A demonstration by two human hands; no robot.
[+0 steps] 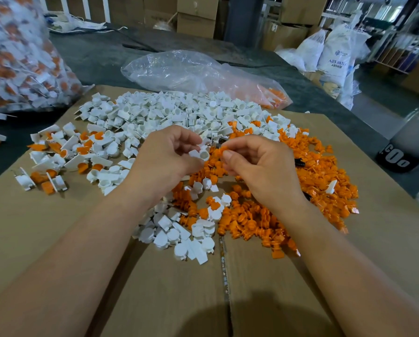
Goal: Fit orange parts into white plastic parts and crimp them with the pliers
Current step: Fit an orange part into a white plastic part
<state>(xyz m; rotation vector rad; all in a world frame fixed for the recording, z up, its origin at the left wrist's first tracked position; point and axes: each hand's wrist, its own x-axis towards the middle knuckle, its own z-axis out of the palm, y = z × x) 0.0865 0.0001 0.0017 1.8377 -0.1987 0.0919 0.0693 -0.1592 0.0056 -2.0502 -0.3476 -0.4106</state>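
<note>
Between my two hands, just above the cardboard sheet (57,227), I am holding the two halves of one piece a small gap apart. My left hand (164,154) is pinching a white plastic part (202,154) between thumb and fingertips, its round open socket facing my right hand. My right hand (259,166) is pinching a small orange part (221,150) at the tips of thumb and forefinger, just beside that socket and, as far as I can tell, not yet inside it.

The fit, I judge, is depending on alignment. I am aiming to keep the socket's mouth square to the orange part and my left fingertips clear of the opening. I am also aiming to grip the orange part by its outer end, so the leading end is going in straight and not cocked. A light, steady push should be seating it before any crimping.

Beyond my left hand the heap of white parts (169,113) is lying loose. Under and beyond my right hand the heap of orange parts (313,171) is spreading. Out past my left hand, joined pieces (65,154) are collecting. I cannot pick out the pliers plainly; a dark tip (299,162) showing just past my right hand may be theirs.
</note>
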